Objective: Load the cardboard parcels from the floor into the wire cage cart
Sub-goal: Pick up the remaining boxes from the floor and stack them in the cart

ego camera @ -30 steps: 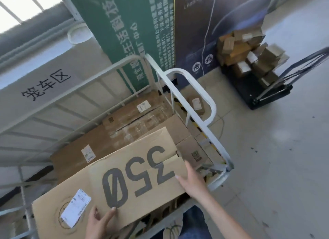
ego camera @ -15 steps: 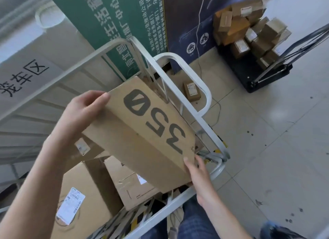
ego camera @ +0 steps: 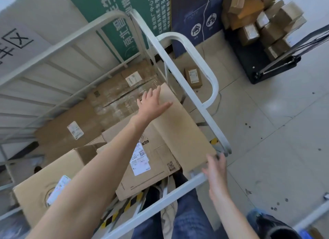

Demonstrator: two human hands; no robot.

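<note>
The white wire cage cart (ego camera: 188, 75) stands in front of me, holding several cardboard parcels. A flat brown parcel (ego camera: 185, 130) leans on edge along the cart's right side rail. My left hand (ego camera: 153, 103) reaches over the cart with straight fingers and presses flat on the far top end of that parcel. My right hand (ego camera: 216, 169) hovers with spread fingers just off the parcel's near corner, by the cart's front rail; contact cannot be told. A labelled box (ego camera: 147, 160) and a big box (ego camera: 44, 189) lie in the cart below my left arm.
A small labelled parcel (ego camera: 193, 76) lies on the floor beyond the cart's curved handle. A black trolley (ego camera: 256, 60) piled with several small boxes stands at the back right. Green and dark blue banners (ego camera: 124, 16) hang on the wall behind. Pale tiled floor (ego camera: 267, 141) lies to the right.
The flat parcel printed 350 was lifted, turned on edge and set down along the cart's right side. Both hands let go of their grip; the left now presses flat, the right has drawn back.
</note>
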